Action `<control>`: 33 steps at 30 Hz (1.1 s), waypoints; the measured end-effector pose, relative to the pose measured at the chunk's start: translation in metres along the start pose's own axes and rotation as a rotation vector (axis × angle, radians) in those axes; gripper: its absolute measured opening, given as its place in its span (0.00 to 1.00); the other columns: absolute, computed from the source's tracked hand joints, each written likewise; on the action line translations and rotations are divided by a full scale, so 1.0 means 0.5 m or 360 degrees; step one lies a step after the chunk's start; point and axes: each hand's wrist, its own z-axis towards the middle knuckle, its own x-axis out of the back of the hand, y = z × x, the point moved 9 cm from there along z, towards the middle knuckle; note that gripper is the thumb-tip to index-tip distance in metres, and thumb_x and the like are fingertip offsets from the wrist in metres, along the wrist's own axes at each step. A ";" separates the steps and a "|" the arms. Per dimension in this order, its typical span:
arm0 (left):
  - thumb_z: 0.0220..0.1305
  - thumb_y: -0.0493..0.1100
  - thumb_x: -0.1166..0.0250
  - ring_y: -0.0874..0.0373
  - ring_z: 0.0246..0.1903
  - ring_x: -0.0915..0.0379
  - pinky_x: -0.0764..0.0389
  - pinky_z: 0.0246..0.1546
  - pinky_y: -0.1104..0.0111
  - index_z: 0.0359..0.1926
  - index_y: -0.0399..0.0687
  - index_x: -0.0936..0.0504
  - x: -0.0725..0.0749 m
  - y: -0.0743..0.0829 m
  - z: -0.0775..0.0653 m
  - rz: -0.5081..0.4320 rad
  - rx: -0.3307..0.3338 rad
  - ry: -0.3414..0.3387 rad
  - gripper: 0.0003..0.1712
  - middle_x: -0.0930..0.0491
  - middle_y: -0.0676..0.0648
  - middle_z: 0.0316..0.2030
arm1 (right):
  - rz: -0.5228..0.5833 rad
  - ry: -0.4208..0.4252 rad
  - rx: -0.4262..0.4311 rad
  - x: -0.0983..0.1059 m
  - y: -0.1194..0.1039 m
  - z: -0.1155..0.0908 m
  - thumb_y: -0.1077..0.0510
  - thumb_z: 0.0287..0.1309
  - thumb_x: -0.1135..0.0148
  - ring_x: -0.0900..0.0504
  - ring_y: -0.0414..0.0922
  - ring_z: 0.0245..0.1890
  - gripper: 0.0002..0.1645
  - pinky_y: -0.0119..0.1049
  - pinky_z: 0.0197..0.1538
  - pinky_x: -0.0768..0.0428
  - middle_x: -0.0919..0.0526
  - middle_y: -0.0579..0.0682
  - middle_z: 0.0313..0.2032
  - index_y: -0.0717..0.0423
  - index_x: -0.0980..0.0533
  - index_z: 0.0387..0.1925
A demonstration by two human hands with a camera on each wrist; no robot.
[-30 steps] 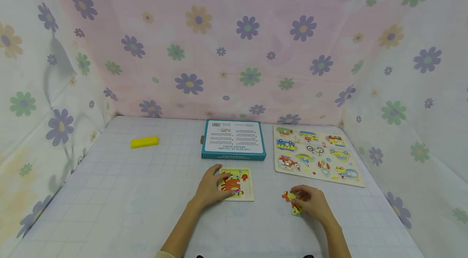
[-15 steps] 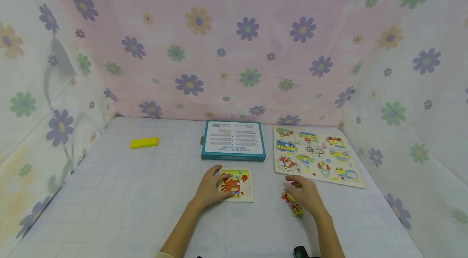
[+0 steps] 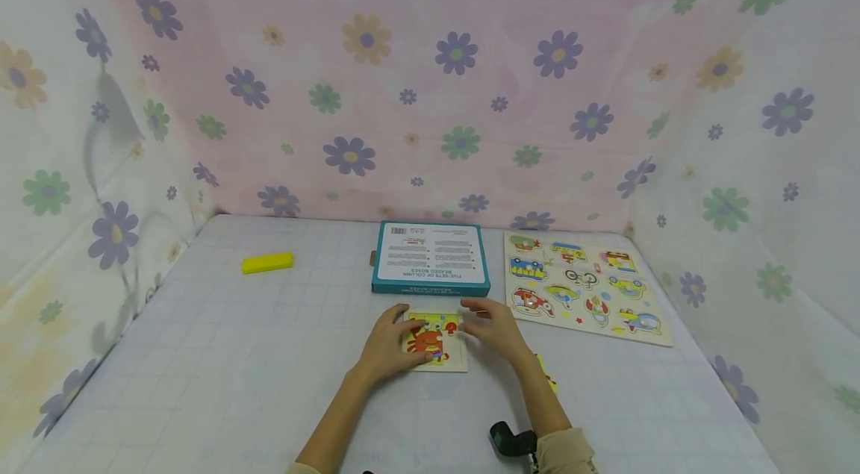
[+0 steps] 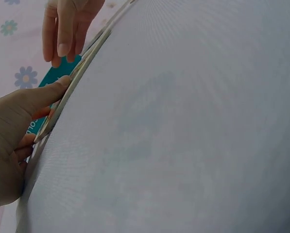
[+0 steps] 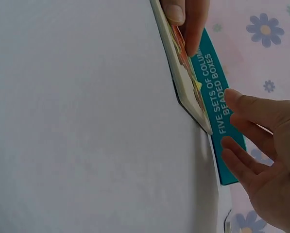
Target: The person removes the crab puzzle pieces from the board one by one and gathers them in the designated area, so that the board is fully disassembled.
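A small square wooden jigsaw puzzle [image 3: 457,360] with a red crab picture lies in the middle of the table. My left hand [image 3: 388,345] holds it from the left, thumb and forefinger over the crab pieces and other fingers along its edge. At the puzzle's upper right corner hovers my right hand [image 3: 496,330], thumb and fingers spread. Nothing shows between those fingers in the right wrist view, where the puzzle's edge [image 5: 181,87] appears side-on. Loose puzzle pieces [image 3: 547,375] lie to the right, partly hidden behind my right forearm.
Behind the puzzle lies a teal box [image 3: 430,257] with a white printed panel. A larger wooden vehicle puzzle board [image 3: 571,317] lies at the right, and a yellow block [image 3: 267,263] at the far left. A black device [image 3: 512,440] shows beside my right sleeve.
My right hand has left the loose pieces and moved left and away from me to the crab puzzle's right side. The left hand has stayed on the puzzle.
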 end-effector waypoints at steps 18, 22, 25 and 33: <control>0.44 0.60 0.26 0.42 0.61 0.39 0.34 0.60 0.48 0.54 0.43 0.21 0.008 -0.005 0.000 -0.0086 -0.0008 -0.0045 0.38 0.32 0.39 0.60 | -0.0082 -0.0066 -0.0014 -0.052 0.015 0.013 0.60 0.49 0.30 0.25 0.55 0.54 0.21 0.54 0.60 0.32 0.17 0.54 0.46 0.62 0.20 0.46; 0.44 0.57 0.25 0.41 0.60 0.39 0.33 0.60 0.48 0.54 0.43 0.20 0.010 -0.001 0.000 -0.0085 -0.0042 -0.0045 0.37 0.32 0.38 0.58 | -0.0084 -0.0072 0.0029 -0.051 0.020 0.005 0.59 0.48 0.29 0.25 0.54 0.54 0.22 0.54 0.60 0.32 0.17 0.53 0.47 0.61 0.20 0.47; 0.44 0.56 0.25 0.41 0.61 0.40 0.33 0.60 0.47 0.54 0.44 0.20 0.009 -0.001 0.000 -0.0086 -0.0028 -0.0071 0.36 0.33 0.38 0.59 | -0.0084 -0.0088 0.0062 -0.050 0.020 0.000 0.59 0.48 0.29 0.25 0.54 0.54 0.22 0.54 0.60 0.32 0.17 0.53 0.47 0.60 0.20 0.47; 0.46 0.53 0.26 0.40 0.61 0.42 0.36 0.61 0.46 0.49 0.43 0.17 0.013 0.002 -0.001 -0.0139 -0.0021 -0.0077 0.29 0.32 0.38 0.58 | -0.0094 -0.0055 0.0114 -0.045 0.014 -0.006 0.61 0.46 0.28 0.22 0.51 0.50 0.18 0.51 0.56 0.28 0.16 0.51 0.42 0.59 0.18 0.42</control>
